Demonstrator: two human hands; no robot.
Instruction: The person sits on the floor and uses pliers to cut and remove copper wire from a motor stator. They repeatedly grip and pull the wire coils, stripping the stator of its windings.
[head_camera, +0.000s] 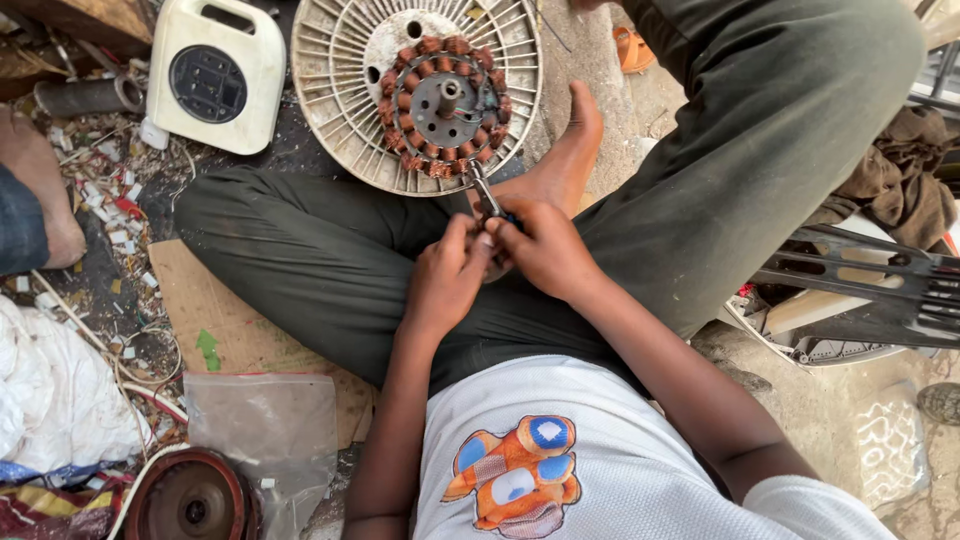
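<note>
A round white fan grille (335, 70) lies on the ground by my legs, with a motor stator (440, 105) of copper windings at its middle. My left hand (447, 275) and my right hand (545, 245) are together just below it, both closed on a pair of pliers (485, 195). The metal jaws of the pliers reach up to the lower edge of the copper windings. I sit cross-legged in dark green trousers, and one bare foot (565, 160) rests beside the grille.
A white cable reel box (215, 75) stands at the upper left. Wire scraps litter the ground by another person's foot (40, 190). Flat cardboard (220, 320), a clear plastic bag (265, 430), a rusty round motor part (190, 500) and a black frame (870, 280) lie around me.
</note>
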